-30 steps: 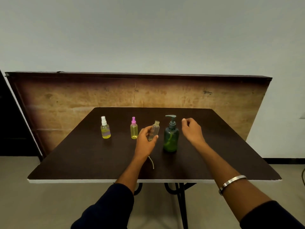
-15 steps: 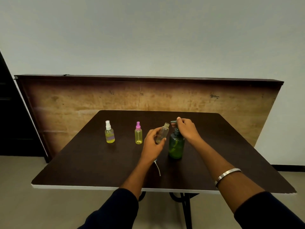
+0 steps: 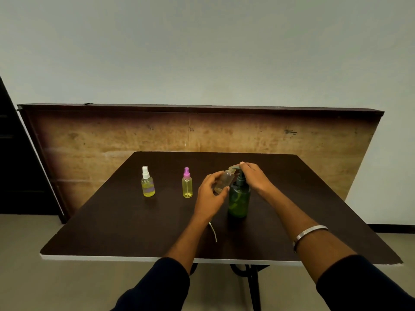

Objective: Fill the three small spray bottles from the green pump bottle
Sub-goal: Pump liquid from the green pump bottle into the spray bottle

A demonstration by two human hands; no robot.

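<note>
The green pump bottle stands upright on the dark table. My right hand rests on top of its pump head, fingers over the spout. My left hand grips an uncapped clear small bottle, tilted, with its open neck right under the pump spout. Two capped small spray bottles stand to the left: one with a white cap and a purple label, one with a pink cap. Both hold yellowish liquid.
A thin pale dip tube lies on the table near my left wrist. A worn wooden panel leans against the wall behind the table. The table's white front edge is close to me.
My right hand moved from beside the pump bottle onto its pump head. My left hand brought the clear bottle's neck up to the spout.
</note>
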